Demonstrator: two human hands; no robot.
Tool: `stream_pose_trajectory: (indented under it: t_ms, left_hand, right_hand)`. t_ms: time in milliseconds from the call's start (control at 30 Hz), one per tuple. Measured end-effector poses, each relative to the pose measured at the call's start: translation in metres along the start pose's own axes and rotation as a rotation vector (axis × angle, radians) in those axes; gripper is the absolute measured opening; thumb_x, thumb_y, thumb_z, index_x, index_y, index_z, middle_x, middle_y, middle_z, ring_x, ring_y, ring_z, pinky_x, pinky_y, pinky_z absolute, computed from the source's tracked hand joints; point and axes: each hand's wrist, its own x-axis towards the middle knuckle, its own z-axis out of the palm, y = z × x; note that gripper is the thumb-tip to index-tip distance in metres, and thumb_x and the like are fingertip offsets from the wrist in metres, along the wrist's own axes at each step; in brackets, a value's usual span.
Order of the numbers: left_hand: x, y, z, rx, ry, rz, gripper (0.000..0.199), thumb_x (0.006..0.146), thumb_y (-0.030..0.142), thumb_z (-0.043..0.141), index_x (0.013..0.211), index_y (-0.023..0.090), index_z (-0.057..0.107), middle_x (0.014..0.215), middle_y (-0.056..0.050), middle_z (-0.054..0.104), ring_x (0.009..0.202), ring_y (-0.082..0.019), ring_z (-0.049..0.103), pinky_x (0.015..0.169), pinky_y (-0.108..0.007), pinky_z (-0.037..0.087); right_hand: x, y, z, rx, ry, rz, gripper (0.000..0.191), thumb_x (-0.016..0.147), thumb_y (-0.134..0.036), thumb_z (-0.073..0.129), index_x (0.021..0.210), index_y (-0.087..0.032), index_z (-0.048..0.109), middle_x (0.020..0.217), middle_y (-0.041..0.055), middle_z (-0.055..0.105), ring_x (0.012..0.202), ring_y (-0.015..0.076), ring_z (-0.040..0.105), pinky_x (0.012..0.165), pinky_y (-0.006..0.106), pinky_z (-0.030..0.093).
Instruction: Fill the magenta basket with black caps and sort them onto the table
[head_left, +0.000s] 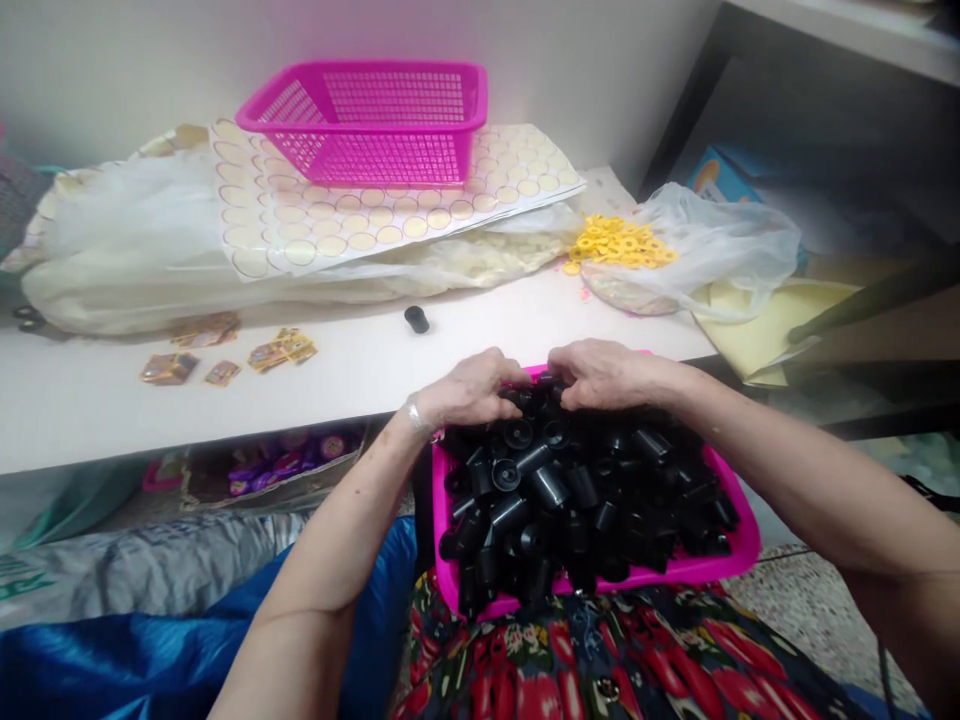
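Observation:
A pink basket (742,530) full of black plastic cylinders (551,487) rests on my lap against the table edge. At its far rim, my left hand (487,388) has its fingers curled over black pieces. Beside it, my right hand (600,373) also bends its fingers down among the pieces. The two hands nearly meet. Whatever the fingertips hold is too small and dark to make out. One black cylinder (416,320) lies alone on the white table (360,360), beyond my left hand.
An upright pink basket (375,125) sits on sticker sheets (300,222) at the back. Yellow rings (619,243) lie by a clear plastic bag (720,240) at the right. Small printed cards (281,350) are at the left. Purple items (285,465) show below the table.

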Motion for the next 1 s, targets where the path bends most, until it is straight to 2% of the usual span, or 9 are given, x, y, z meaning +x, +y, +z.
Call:
stream_pose_trajectory:
  t_ms: [100, 200, 300, 467, 633, 800, 900, 1000]
  left_hand:
    - [0.005, -0.001, 0.003, 0.002, -0.047, 0.016, 0.026, 0.073, 0.023, 0.066, 0.098, 0.023, 0.072, 0.083, -0.001, 0.068, 0.08, -0.02, 0.057, 0.074, -0.028, 0.042]
    - [0.007, -0.006, 0.006, -0.031, -0.034, 0.02, 0.022, 0.072, 0.021, 0.066, 0.093, 0.023, 0.072, 0.082, -0.002, 0.067, 0.079, -0.02, 0.057, 0.073, -0.028, 0.041]
    - [0.007, -0.009, 0.01, -0.063, -0.023, 0.041, 0.019, 0.072, 0.022, 0.066, 0.09, 0.022, 0.072, 0.082, -0.002, 0.067, 0.08, -0.02, 0.056, 0.075, -0.03, 0.041]
    - [0.004, -0.013, 0.01, -0.144, 0.046, 0.03, 0.03, 0.073, 0.028, 0.069, 0.102, 0.023, 0.072, 0.089, -0.004, 0.067, 0.089, -0.023, 0.057, 0.082, -0.033, 0.042]
    - [-0.012, -0.024, -0.003, -0.35, 0.242, -0.087, 0.023, 0.078, 0.026, 0.063, 0.097, 0.019, 0.073, 0.097, -0.006, 0.068, 0.092, -0.021, 0.057, 0.086, -0.034, 0.043]
    - [-0.026, -0.033, -0.001, -0.372, 0.154, -0.121, 0.024, 0.073, 0.028, 0.069, 0.095, 0.019, 0.073, 0.092, -0.005, 0.069, 0.089, -0.02, 0.06, 0.083, -0.032, 0.044]
    - [-0.024, -0.025, 0.005, -0.314, 0.135, -0.179, 0.024, 0.073, 0.035, 0.07, 0.089, 0.019, 0.074, 0.082, -0.003, 0.069, 0.078, -0.02, 0.059, 0.072, -0.03, 0.044]
    - [-0.019, -0.011, 0.009, -0.239, 0.161, -0.291, 0.018, 0.072, 0.035, 0.069, 0.079, 0.019, 0.075, 0.067, -0.001, 0.065, 0.063, -0.017, 0.054, 0.061, -0.028, 0.038]
  right_hand:
    - [-0.006, 0.002, -0.002, 0.223, -0.014, -0.03, 0.026, 0.066, -0.02, 0.058, 0.092, -0.015, 0.06, 0.08, 0.003, 0.062, 0.07, 0.0158, 0.053, 0.057, 0.025, 0.034]
    - [-0.006, 0.01, 0.001, 0.515, -0.054, -0.121, 0.033, 0.062, -0.015, 0.06, 0.094, -0.015, 0.06, 0.079, 0.0002, 0.061, 0.068, 0.0134, 0.052, 0.056, 0.023, 0.036]
    - [-0.003, 0.02, 0.005, 0.642, -0.088, -0.194, 0.039, 0.06, -0.015, 0.062, 0.099, -0.015, 0.064, 0.08, -0.0012, 0.061, 0.067, 0.0124, 0.051, 0.058, 0.023, 0.037]
    - [0.0, 0.026, 0.008, 0.684, -0.091, -0.269, 0.041, 0.065, -0.02, 0.063, 0.106, -0.014, 0.067, 0.086, -0.0004, 0.065, 0.076, 0.0144, 0.055, 0.07, 0.026, 0.041]
    - [-0.004, 0.025, 0.004, 0.667, -0.061, -0.258, 0.037, 0.068, -0.018, 0.06, 0.104, -0.015, 0.066, 0.092, 0.0013, 0.065, 0.084, 0.0171, 0.056, 0.077, 0.028, 0.043]
    - [-0.003, 0.019, 0.003, 0.569, 0.024, -0.312, 0.032, 0.068, -0.014, 0.061, 0.099, -0.015, 0.067, 0.095, 0.0032, 0.063, 0.092, 0.0188, 0.056, 0.083, 0.029, 0.043]
    - [-0.003, 0.015, 0.006, 0.584, 0.03, -0.271, 0.029, 0.069, -0.015, 0.06, 0.098, -0.015, 0.064, 0.09, 0.0025, 0.063, 0.085, 0.0175, 0.057, 0.076, 0.028, 0.045]
    - [-0.002, 0.012, 0.009, 0.636, 0.037, -0.233, 0.029, 0.07, -0.016, 0.06, 0.099, -0.015, 0.061, 0.085, 0.0014, 0.063, 0.077, 0.0158, 0.057, 0.07, 0.027, 0.044]
